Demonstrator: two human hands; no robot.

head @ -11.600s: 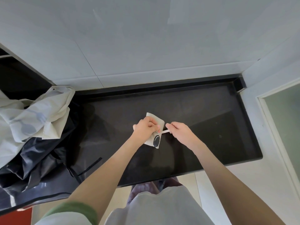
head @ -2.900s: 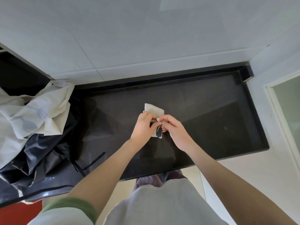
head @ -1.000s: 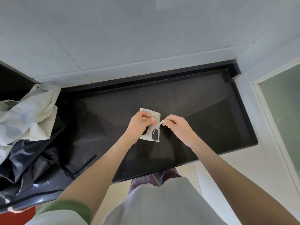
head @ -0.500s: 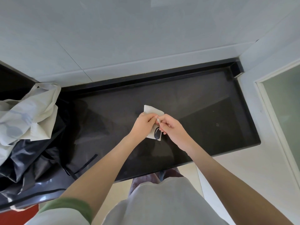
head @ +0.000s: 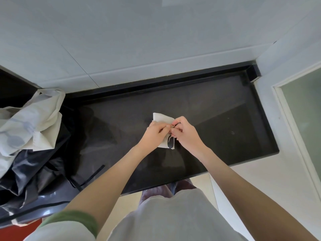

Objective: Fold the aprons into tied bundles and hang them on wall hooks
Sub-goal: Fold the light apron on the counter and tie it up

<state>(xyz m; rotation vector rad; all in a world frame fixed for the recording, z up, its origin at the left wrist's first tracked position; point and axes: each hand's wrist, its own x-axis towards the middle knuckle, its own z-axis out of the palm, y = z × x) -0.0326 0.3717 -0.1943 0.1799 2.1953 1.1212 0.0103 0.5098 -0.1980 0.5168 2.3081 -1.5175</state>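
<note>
Head view: I stand at the black counter point(head: 225, 133), and my hands meet over its middle. My left hand point(head: 155, 133) has its fingers curled round the folded white apron bundle point(head: 161, 118). I cannot tell whether the bundle's lower edge touches the counter. My right hand point(head: 186, 135) pinches the tie point(head: 172, 126) between thumb and forefinger, hard against my left fingertips. Only a small bit of the tie shows there, and my fingers hide the knot itself. A dark oval print shows on the bundle's lower corner.

Assessment: the step in hand is the tying off, and I judge it close to done. To do it well:
- My left thumb should press the crossing flat against the folds while my right hand draws the end through.
- The pull should be snug and run along the bundle's face, not away from it, so the folds do not spring open.
- A loop should remain free for the hook.

Risk: the cloth looks thin and likely slick, so a slack knot may slip.

Outstanding: a crumpled white apron point(head: 34, 122) and a black apron point(head: 33, 173) lie heaped, unfolded, at the counter's left end. No wall hook is in view.
</note>
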